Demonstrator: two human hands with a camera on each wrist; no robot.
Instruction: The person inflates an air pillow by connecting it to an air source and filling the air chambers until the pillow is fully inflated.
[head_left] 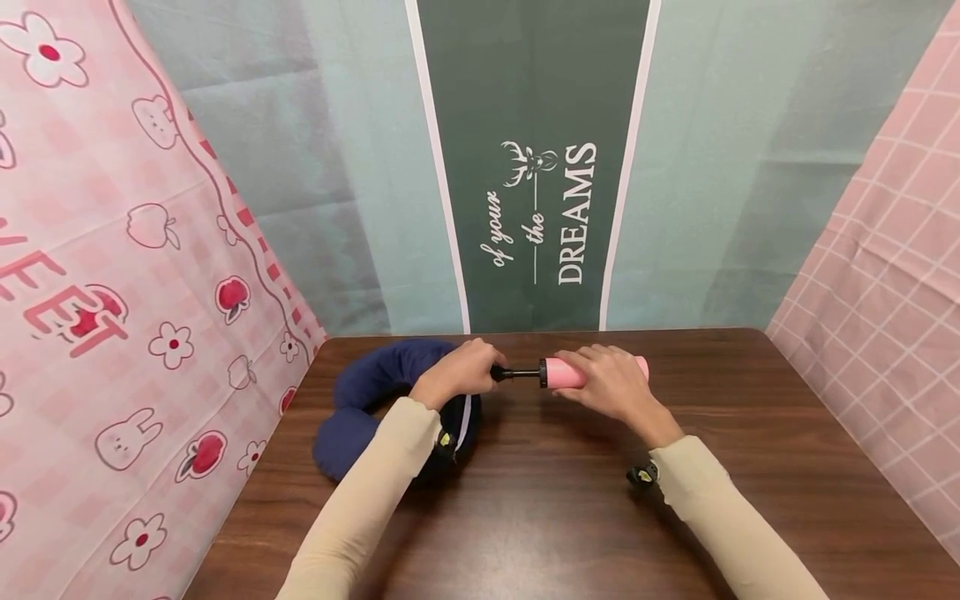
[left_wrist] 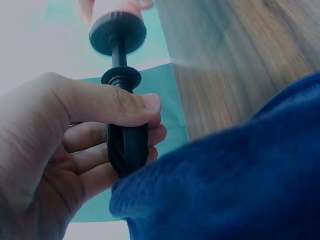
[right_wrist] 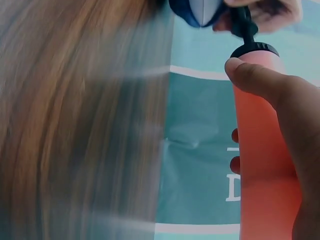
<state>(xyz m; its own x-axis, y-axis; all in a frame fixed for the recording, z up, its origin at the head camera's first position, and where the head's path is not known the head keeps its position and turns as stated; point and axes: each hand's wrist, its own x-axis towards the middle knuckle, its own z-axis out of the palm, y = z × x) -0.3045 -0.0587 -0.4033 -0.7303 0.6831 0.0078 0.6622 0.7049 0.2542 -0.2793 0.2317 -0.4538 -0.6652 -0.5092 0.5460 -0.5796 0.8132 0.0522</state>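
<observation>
A hand pump with a pink barrel (head_left: 562,373) and a black rod (head_left: 527,373) is held level above the far part of the table. My right hand (head_left: 611,382) grips the barrel, thumb close to the black end cap (right_wrist: 255,48) in the right wrist view. At the rod's far end, my left hand (head_left: 467,367) holds the black handle (left_wrist: 135,145) between thumb and fingers. A length of rod shows between cap and handle. Beneath my left wrist lies a navy U-shaped neck pillow (head_left: 397,362), partly hidden by the sleeve; its fabric fills the lower right of the left wrist view.
The brown wooden table (head_left: 540,508) ends at a back edge just beyond my hands. Behind it hangs a green curtain (head_left: 525,83) with white lettering. Pink printed cloth (head_left: 172,275) stands on the left, pink checked cloth (head_left: 892,308) on the right.
</observation>
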